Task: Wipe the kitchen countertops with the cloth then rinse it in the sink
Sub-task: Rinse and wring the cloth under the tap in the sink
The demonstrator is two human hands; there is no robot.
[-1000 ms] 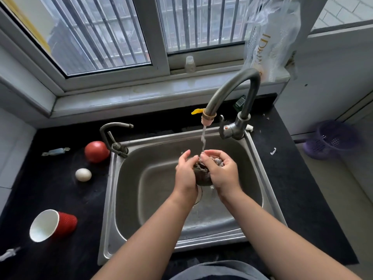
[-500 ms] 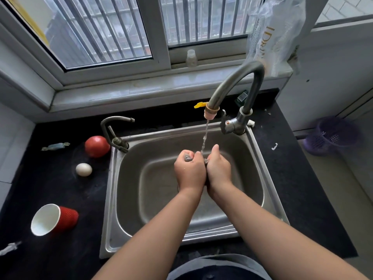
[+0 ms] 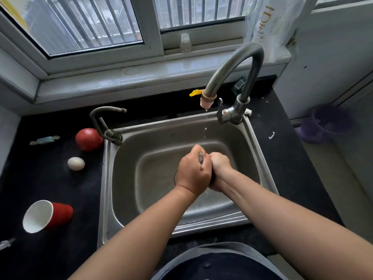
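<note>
Wringing step, by look of it: left hand (image 3: 193,172) and right hand (image 3: 220,163) both fisted tight round cloth (image 3: 200,157), only grey scrap showing between hands, held over sink (image 3: 125,174) basin. Tap (image 3: 207,99) just dripping. Bench (image 3: 50,184) wipe judged done; rinse nearly finished, squeeze-out left. Cup (image 3: 47,216), egg (image 3: 76,163) on bench.

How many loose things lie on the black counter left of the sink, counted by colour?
Red: 2, the round thing and the tipped cup
White: 1, the egg
Pale blue: 1, the wrapped sweet
Grey: 1, a small item cut off at the frame's edge
Total: 5
</note>
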